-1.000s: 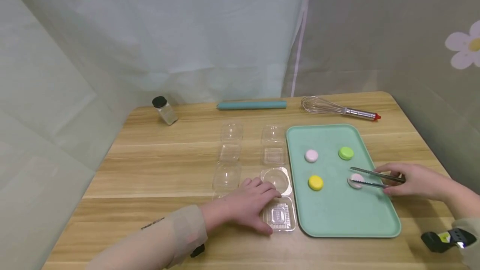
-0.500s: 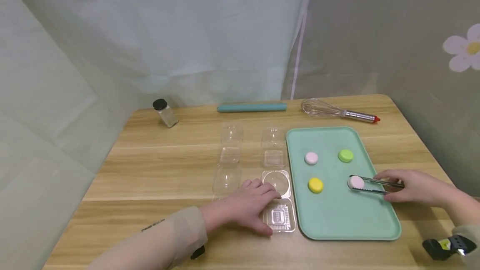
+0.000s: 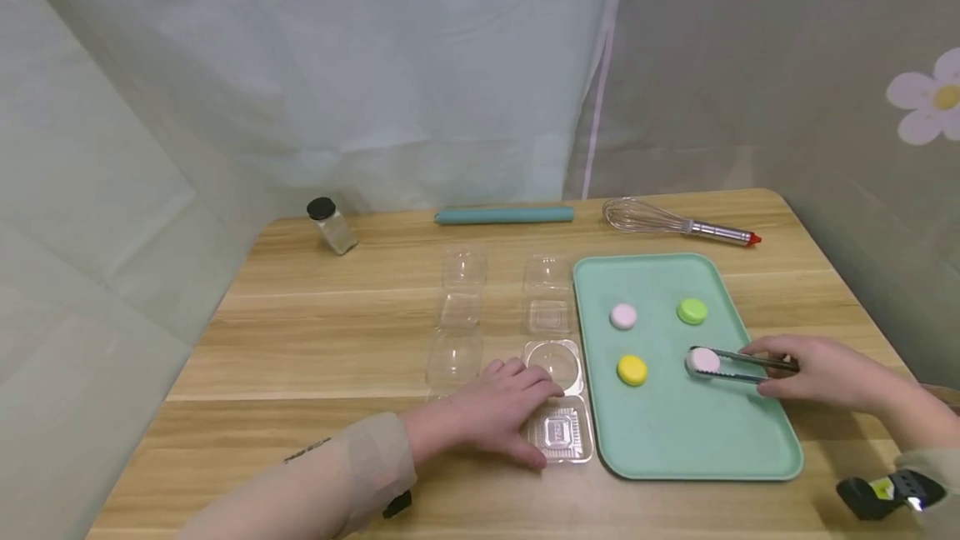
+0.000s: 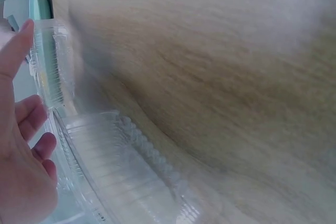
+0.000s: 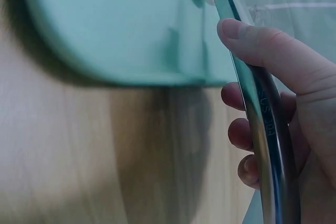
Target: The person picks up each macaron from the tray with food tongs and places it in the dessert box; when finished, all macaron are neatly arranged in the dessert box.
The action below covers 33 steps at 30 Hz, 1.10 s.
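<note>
Your tongs: slim shiny metal, serrated tips, held in your right grip, tips pointing left over the mint tray. Pale pink round macaron sits between the tips; can't tell if it's off the tray surface. Your clear plastic container lies open on the bench just beside the tray, domed lid away from you, ridged square base nearest, left grip touching its left side.
</note>
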Motion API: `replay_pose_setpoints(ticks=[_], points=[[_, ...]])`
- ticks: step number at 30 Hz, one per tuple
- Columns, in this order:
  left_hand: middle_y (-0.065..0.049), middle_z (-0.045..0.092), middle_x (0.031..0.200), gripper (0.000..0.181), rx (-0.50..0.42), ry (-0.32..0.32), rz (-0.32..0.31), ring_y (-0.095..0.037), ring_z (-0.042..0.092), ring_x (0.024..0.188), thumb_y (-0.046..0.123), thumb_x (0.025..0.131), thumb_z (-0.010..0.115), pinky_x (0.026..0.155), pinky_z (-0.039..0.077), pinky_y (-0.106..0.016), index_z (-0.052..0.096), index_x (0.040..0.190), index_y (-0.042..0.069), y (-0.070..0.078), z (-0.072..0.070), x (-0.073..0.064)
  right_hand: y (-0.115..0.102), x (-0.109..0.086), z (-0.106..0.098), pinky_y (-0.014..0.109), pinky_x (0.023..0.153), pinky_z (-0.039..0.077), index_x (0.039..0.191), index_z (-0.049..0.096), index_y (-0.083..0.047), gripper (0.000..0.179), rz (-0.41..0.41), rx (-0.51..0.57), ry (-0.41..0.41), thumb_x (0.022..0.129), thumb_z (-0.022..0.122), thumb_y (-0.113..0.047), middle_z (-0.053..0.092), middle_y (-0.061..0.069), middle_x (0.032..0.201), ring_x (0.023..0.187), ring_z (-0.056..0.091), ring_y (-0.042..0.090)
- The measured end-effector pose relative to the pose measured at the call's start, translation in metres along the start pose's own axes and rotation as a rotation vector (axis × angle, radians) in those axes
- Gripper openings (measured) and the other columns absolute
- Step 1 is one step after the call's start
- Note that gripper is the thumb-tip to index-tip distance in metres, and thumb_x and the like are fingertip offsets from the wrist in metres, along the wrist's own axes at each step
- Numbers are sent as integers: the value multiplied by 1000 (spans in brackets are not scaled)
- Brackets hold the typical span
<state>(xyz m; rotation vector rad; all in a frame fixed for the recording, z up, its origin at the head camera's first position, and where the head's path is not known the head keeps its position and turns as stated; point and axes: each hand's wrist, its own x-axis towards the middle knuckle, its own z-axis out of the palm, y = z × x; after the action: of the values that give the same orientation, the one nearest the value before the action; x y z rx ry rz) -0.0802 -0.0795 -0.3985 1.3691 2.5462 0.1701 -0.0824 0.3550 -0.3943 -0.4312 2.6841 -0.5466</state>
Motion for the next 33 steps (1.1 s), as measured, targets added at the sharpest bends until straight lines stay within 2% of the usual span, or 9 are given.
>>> replay_pose_setpoints(ticks=[4,16,20,27,33], points=[[8,46,127,84,-12,-2,-6,-11,39,104,65,69,68,84,31,-25,43,136,20,0,-1,-1,-12,5,-3,26,60,41,116,62,-16,51,-19,-7,25,76,73,-46,57,-6,87,74,48,10],[7,47,127,83,-39,2,-19,-12,40,105,62,68,70,82,31,-25,45,135,20,2,-1,-2,-37,15,-9,23,59,43,115,63,-17,47,-122,-5,97,77,74,-42,61,-7,95,74,50,6],[7,47,127,84,-36,3,-31,-12,40,106,63,67,70,83,30,-25,45,135,20,3,1,-2,-46,19,-9,24,60,44,114,63,-18,44,-135,-10,96,77,74,-41,61,-6,97,77,51,8],[5,45,124,86,-58,5,-61,-11,39,105,64,67,70,83,30,-25,45,136,19,4,2,-2,-61,28,-5,22,56,40,113,64,-19,39,-240,1,82,79,73,-38,58,-11,87,69,47,4],[6,45,120,85,-82,15,-61,-11,38,102,61,67,72,81,29,-25,46,135,18,3,2,-3,-76,32,-2,22,57,39,113,63,-21,38,-311,31,69,80,73,-37,57,-10,87,68,45,4]])
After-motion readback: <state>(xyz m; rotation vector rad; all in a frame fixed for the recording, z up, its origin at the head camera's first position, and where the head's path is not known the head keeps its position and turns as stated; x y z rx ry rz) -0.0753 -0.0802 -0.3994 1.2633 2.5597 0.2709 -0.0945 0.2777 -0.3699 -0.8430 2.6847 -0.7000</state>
